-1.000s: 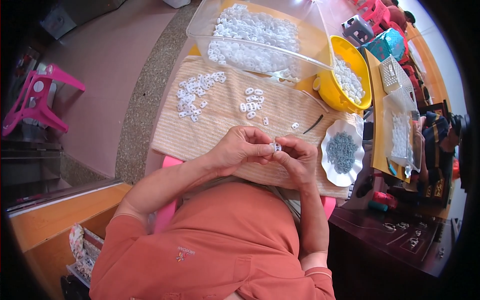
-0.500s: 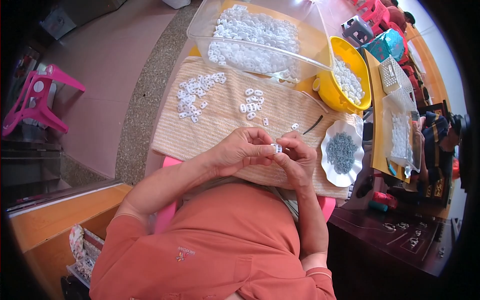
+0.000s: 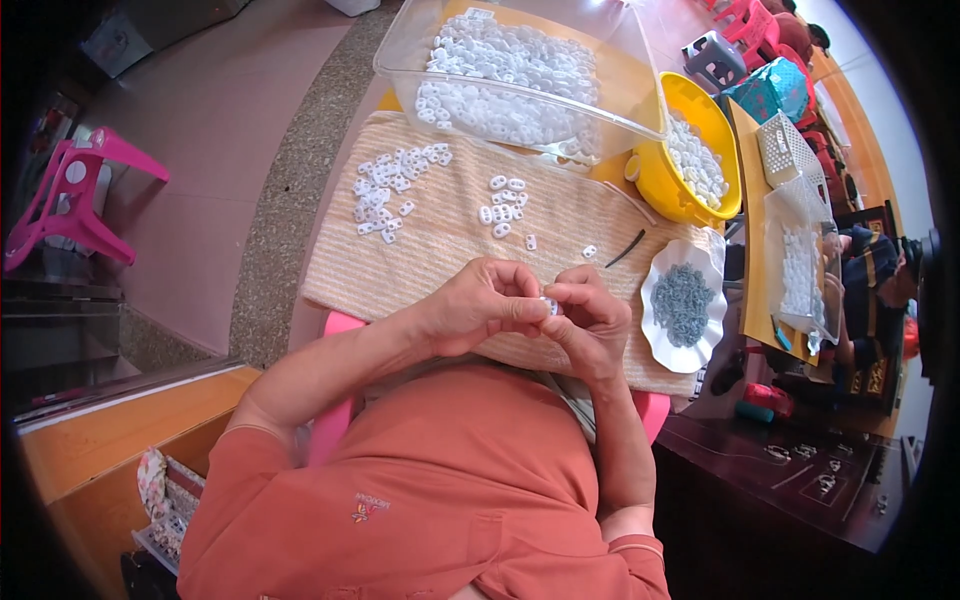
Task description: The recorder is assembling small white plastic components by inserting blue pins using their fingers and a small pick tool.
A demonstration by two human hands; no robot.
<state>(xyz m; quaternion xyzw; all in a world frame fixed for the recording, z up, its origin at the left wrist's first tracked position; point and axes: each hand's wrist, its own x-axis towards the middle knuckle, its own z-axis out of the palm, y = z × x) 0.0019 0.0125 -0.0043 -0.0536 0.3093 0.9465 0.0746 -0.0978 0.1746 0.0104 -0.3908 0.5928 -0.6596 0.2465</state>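
Observation:
My left hand (image 3: 492, 305) and my right hand (image 3: 588, 318) meet above the near part of a beige towel (image 3: 400, 270). Between their fingertips both pinch one small white plastic piece (image 3: 550, 306), mostly covered by the fingers. Beyond my hands lies a small cluster of white oval pieces with two holes (image 3: 500, 213). A single white piece (image 3: 590, 251) rests near a thin black stick (image 3: 625, 248). Right of my right hand stands a white scalloped dish (image 3: 657, 335) of small grey-blue translucent parts (image 3: 684, 305).
A loose pile of white pieces (image 3: 378, 200) lies on the towel's left. At the back are a clear bin (image 3: 395, 65) and a yellow basin (image 3: 655, 185), both holding white pieces. A pink stool (image 3: 90, 215) stands left. At right, a person (image 3: 872, 285) sits by another table.
My fingers have closed further over the white piece, so less of it shows. The right fingertips have shifted slightly left. Things on the towel stay put.

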